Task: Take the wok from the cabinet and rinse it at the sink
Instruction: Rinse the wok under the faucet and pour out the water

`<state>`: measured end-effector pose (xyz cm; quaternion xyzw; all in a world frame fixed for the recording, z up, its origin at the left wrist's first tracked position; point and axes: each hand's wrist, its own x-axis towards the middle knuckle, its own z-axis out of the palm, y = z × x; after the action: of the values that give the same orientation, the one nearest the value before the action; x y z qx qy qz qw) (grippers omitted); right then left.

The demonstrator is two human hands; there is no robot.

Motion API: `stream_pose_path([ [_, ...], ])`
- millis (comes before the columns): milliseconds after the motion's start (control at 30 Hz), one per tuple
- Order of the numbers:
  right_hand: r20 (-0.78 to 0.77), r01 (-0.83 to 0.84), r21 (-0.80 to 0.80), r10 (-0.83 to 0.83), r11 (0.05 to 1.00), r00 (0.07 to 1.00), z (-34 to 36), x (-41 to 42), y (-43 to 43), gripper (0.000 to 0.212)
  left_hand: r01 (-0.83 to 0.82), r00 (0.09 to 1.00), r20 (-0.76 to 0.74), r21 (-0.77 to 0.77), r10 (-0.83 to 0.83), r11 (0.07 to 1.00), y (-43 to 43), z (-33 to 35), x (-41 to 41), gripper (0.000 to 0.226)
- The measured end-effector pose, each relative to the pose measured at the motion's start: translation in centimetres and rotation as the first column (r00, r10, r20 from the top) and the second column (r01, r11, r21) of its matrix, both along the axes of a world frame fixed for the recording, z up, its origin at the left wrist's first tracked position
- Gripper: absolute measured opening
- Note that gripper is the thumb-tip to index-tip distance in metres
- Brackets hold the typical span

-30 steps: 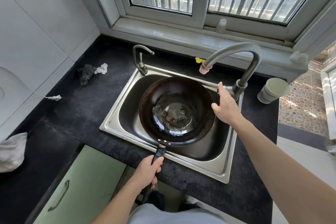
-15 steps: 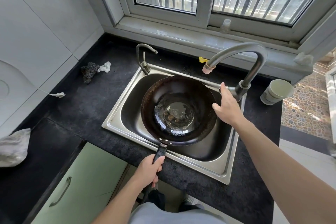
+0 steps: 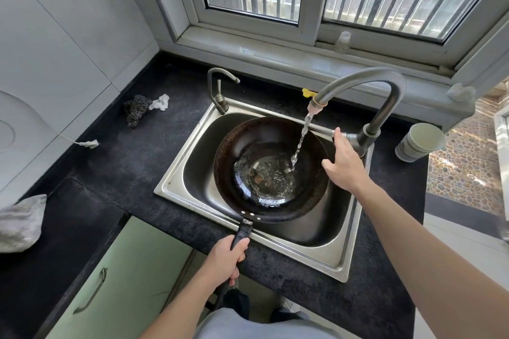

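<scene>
Left hand [image 3: 225, 256] grips the wok [image 3: 248, 151] by its handle over the sink [image 3: 176, 181]; right hand [image 3: 341, 165] holds the faucet lever [image 3: 319, 129], water [image 3: 301, 140] pouring in.

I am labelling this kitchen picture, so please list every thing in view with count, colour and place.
wok: 1, dark, held over the sink under the water
sink: 1, steel, set in the worktop
big tap: 1, grey, sink's back right corner, running
small tap: 1, grey, sink's back left corner
worktop: 1, black, around the sink
paper cup: 1, whitish, on worktop right of big tap
scouring pad: 1, dark grey, on worktop left of sink
white scrap: 1, white, beside the pad
grey bundle: 1, far left worktop
small bottle: 1, clear, on window sill
cabinet door: 1, pale green, below worktop
left hand: 1, grips the wok handle
right hand: 1, at big tap's base, grip hidden
</scene>
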<state>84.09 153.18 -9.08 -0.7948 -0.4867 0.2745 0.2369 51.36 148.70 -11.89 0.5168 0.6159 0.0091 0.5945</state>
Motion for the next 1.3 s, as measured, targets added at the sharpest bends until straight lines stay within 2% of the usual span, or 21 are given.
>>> stream_pose_path([
  [133,-0.012,0.053,0.045,-0.053,0.998,0.999,-0.1,-0.7,-0.9,0.080,0.000,1.000,0.001,-0.003,0.000,1.000,0.0,0.1,0.1,0.041],
  [267,-0.116,0.228,0.046,-0.221,0.973,0.968,-0.8,-2.9,-3.8,0.077,0.006,1.000,0.005,-0.005,-0.006,1.000,0.0,0.0,-0.1,0.039],
  [400,-0.189,0.358,0.041,-0.345,0.933,0.920,-1.0,-7.8,-7.3,0.065,0.033,0.999,0.000,0.014,-0.033,0.999,0.0,-0.5,-0.4,0.034],
  [567,-0.207,0.377,-0.107,-0.392,0.920,0.897,-1.1,-15.3,-9.9,0.038,0.046,0.999,-0.010,0.045,-0.045,0.998,0.0,-0.7,-0.6,0.031],
  [700,-0.279,0.347,-0.253,-0.412,0.903,0.867,-2.6,-19.9,-8.8,0.022,0.069,0.998,0.002,0.073,-0.069,0.995,0.1,-0.9,-0.8,0.034],
  [800,-0.325,0.363,-0.304,-0.454,0.881,0.830,-3.0,-22.2,-6.8,0.032,0.059,0.998,0.023,0.065,-0.061,0.996,0.2,-1.0,-1.1,0.034],
  [933,-0.223,0.410,-0.423,-0.532,0.808,0.817,-3.1,-23.3,-5.4,0.049,0.047,0.999,0.014,0.079,-0.048,0.996,0.2,-1.8,-1.4,0.034],
  [1033,-0.247,0.365,-0.510,-0.539,0.779,0.805,-4.0,-23.6,-5.6,0.049,0.060,0.998,-0.012,0.133,-0.059,0.989,0.2,-2.6,-1.5,0.037],
  [1167,-0.284,0.371,-0.494,-0.550,0.786,0.786,-5.0,-23.6,-5.8,0.055,0.118,0.993,-0.033,0.197,-0.113,0.973,-0.1,-2.8,-1.7,0.030],
  [1300,-0.214,0.414,-0.430,-0.536,0.802,0.817,-5.3,-23.9,-6.2,0.056,0.159,0.987,-0.035,0.229,-0.155,0.960,-0.8,-2.2,-2.3,0.025],
])
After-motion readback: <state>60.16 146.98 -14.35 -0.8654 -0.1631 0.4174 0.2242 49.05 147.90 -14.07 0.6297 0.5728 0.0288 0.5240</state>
